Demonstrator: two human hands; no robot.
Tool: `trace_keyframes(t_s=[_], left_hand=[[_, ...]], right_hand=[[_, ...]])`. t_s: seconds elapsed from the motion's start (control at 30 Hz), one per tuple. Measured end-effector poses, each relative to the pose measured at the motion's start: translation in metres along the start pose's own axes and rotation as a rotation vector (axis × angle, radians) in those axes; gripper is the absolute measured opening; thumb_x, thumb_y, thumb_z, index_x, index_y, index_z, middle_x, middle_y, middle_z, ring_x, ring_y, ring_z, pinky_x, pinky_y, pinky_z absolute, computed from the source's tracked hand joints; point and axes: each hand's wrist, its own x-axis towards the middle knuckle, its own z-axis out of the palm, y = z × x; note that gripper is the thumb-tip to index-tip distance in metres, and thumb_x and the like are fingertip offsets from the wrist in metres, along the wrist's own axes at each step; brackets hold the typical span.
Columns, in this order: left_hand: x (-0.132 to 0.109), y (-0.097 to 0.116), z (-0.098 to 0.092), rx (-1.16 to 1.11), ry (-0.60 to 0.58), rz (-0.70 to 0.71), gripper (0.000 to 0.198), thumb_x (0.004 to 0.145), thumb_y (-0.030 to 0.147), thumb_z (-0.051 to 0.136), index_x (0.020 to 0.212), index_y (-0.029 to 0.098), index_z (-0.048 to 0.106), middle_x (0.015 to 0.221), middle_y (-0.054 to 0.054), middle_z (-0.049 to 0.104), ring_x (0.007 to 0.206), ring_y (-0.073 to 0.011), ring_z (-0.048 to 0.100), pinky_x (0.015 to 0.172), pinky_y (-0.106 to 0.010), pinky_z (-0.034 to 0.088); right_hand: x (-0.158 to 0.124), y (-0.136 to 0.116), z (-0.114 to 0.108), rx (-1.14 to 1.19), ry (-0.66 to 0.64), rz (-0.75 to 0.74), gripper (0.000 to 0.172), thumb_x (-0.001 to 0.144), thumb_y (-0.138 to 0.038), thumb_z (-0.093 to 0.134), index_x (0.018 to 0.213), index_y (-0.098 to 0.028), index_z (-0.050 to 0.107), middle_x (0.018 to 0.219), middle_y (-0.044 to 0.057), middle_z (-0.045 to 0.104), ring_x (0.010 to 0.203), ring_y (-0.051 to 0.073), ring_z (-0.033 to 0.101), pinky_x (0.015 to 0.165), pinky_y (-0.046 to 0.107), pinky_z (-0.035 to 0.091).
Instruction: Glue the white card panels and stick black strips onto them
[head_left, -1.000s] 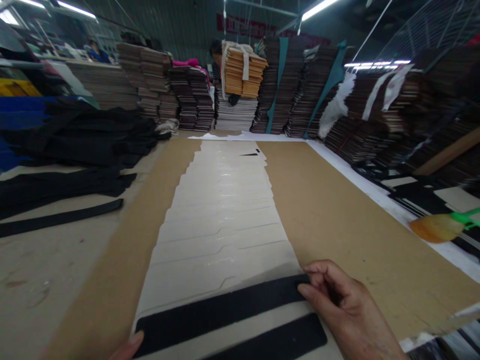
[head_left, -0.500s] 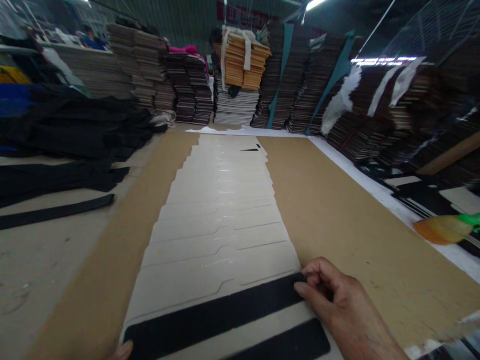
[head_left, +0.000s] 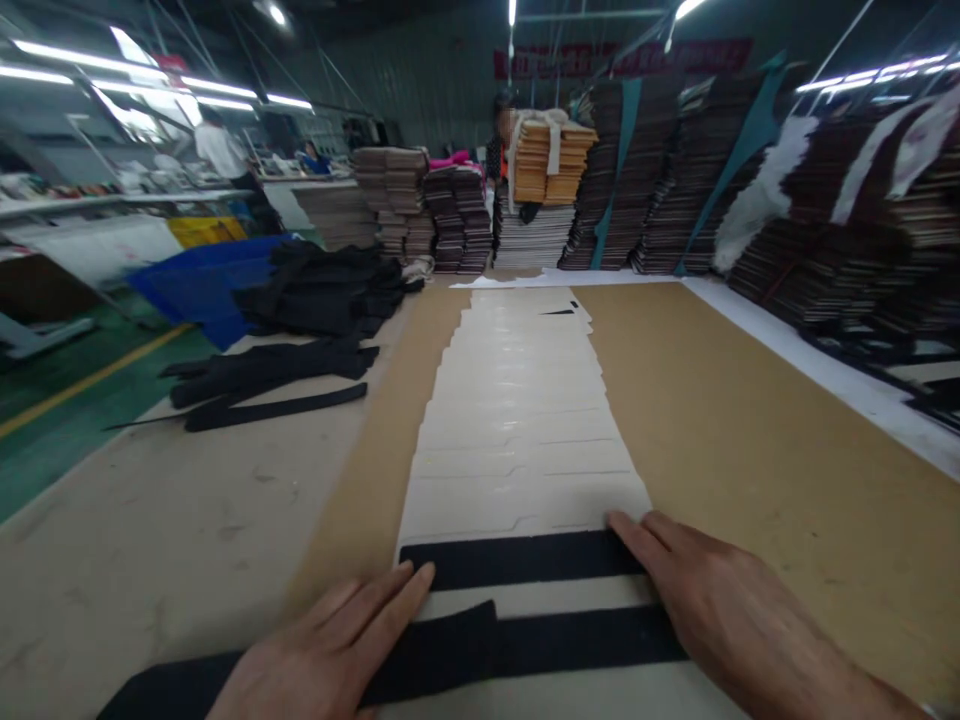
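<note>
A black strip (head_left: 517, 558) lies across the nearest of several overlapping pale panels (head_left: 480, 500), running down the middle of the table. The outstretched fingertips of my left hand (head_left: 322, 640) press its left end. Another loose black strip (head_left: 442, 650) passes beneath that hand, apparently kept between thumb and palm. Its free end overlaps a second black strip (head_left: 585, 637) on the panels below. My right hand (head_left: 720, 590) rests flat with fingers extended on the upper strip's right end and covers the lower strip's right end.
Brown board (head_left: 720, 400) covers the table on both sides of the panels. To the left lie black strips (head_left: 277, 405) and a heap of black pieces (head_left: 330, 285). Tall stacks of dark pieces (head_left: 682, 190) line the far edge. A person (head_left: 221, 150) stands in the left background.
The view has swung left and up. My left hand has come in over the strip's left end, with another loose strip under it. My right hand has gone from pinching the strip to lying flat.
</note>
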Motion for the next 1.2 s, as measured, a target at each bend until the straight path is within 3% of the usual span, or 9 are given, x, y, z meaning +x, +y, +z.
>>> trace_keyframes(t_s=[0.1,0.27,0.43,0.57,0.7,0.83,0.93,1.03,1.2], left_hand=[[0.024,0.030,-0.028,0.076,-0.129,-0.098,0.093,0.065,0.002,0.043,0.150,0.034,0.025,0.135,-0.007,0.058,0.116,-0.0256,0.060,0.092,-0.040,0.056],[0.045,0.061,-0.044,0.201,-0.222,-0.110,0.089,0.069,-0.001,0.045,0.149,0.034,0.028,0.108,-0.013,0.063,0.092,-0.0294,0.064,0.070,-0.042,0.059],[0.046,0.062,-0.042,0.194,-0.175,-0.108,0.078,0.076,-0.005,0.034,0.147,0.028,0.036,0.105,-0.013,0.059,0.093,-0.0284,0.063,0.072,-0.044,0.059],[0.037,0.057,-0.033,0.126,-0.184,-0.168,0.077,0.076,-0.008,0.029,0.146,0.024,0.038,0.122,-0.015,0.057,0.111,-0.0279,0.057,0.086,-0.043,0.057],[0.023,0.050,-0.014,0.123,-0.084,-0.180,0.078,0.072,-0.009,0.033,0.144,0.020,0.042,0.137,-0.014,0.051,0.126,-0.0292,0.048,0.103,-0.044,0.049],[0.015,0.046,0.000,0.119,0.060,-0.181,0.074,0.069,-0.006,0.040,0.138,0.019,0.051,0.134,-0.012,0.055,0.123,-0.0294,0.049,0.105,-0.045,0.048],[0.014,0.045,0.002,0.092,0.152,-0.148,0.068,0.069,-0.004,0.043,0.132,0.016,0.057,0.130,-0.013,0.057,0.120,-0.0292,0.051,0.106,-0.046,0.047],[0.014,0.041,0.000,0.052,0.194,-0.124,0.066,0.069,-0.004,0.044,0.129,0.017,0.058,0.129,-0.012,0.056,0.119,-0.0273,0.051,0.107,-0.045,0.046],[0.007,0.045,-0.013,0.007,0.314,-0.095,0.060,0.075,0.007,0.058,0.133,0.022,0.052,0.130,-0.012,0.053,0.116,-0.0263,0.054,0.101,-0.042,0.051]], right_hand=[[0.004,-0.015,-0.004,-0.195,0.014,-0.049,0.087,0.065,0.007,0.044,0.143,-0.031,0.043,0.067,0.001,0.058,0.048,0.016,0.054,0.040,0.028,0.037],[0.012,-0.037,0.001,-0.212,0.066,-0.094,0.089,0.066,0.004,0.050,0.140,-0.044,0.045,0.058,-0.002,0.051,0.041,0.014,0.044,0.039,0.027,0.026],[0.011,-0.038,-0.003,-0.286,-0.024,-0.135,0.086,0.065,0.006,0.053,0.138,-0.039,0.051,0.066,0.002,0.057,0.049,0.017,0.055,0.040,0.025,0.036],[-0.021,-0.008,0.001,-0.285,-0.063,-0.021,0.079,0.067,0.009,0.047,0.135,-0.030,0.056,0.093,0.008,0.066,0.071,0.022,0.066,0.051,0.028,0.054],[-0.068,0.022,0.006,-0.048,-0.034,0.094,0.059,0.076,0.004,0.045,0.125,-0.023,0.063,0.104,0.009,0.068,0.090,0.023,0.067,0.076,0.038,0.061],[-0.100,0.007,0.004,0.194,0.124,0.240,0.036,0.095,-0.024,0.045,0.129,-0.017,0.058,0.123,0.012,0.064,0.112,0.026,0.062,0.096,0.047,0.056],[-0.111,-0.023,0.007,0.387,0.197,0.430,0.038,0.095,-0.037,0.049,0.127,-0.018,0.055,0.117,0.013,0.067,0.108,0.025,0.065,0.093,0.044,0.058],[-0.117,-0.048,0.015,0.662,0.331,0.660,0.041,0.089,-0.045,0.056,0.121,-0.019,0.054,0.100,0.011,0.069,0.084,0.022,0.070,0.073,0.034,0.063],[-0.119,-0.060,0.018,1.222,0.462,0.933,0.043,0.082,-0.052,0.064,0.111,-0.020,0.055,0.080,0.004,0.068,0.074,0.020,0.070,0.065,0.025,0.061]])
